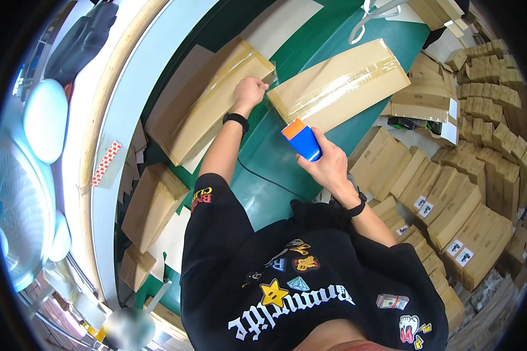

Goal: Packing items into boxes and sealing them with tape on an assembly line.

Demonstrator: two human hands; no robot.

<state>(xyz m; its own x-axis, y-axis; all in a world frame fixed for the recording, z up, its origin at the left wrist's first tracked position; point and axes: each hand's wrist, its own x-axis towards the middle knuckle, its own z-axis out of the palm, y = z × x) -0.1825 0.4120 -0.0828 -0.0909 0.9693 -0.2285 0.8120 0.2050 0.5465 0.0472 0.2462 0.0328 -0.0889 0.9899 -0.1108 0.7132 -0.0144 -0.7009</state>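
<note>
My left hand (250, 93) is closed, its thumb pressed to the fingers, by the right end of a long taped cardboard box (222, 82). Whatever it may pinch is too small to make out. In my right hand (329, 161) is a blue block-shaped tool with an orange end (303, 142), held with that end toward a second taped cardboard box (339, 85). Shiny clear tape runs along the top of this second box, and its near edge lies just beyond the orange end. Both boxes rest on the green tabletop (269, 196).
A thin black cable (263, 178) crosses the tabletop in front of me. More cardboard boxes (152, 205) stand at the left. On the right are an opened carton (424, 96) and tall stacks of flat cartons (489, 117). A pale curved rail (114, 76) borders the left side.
</note>
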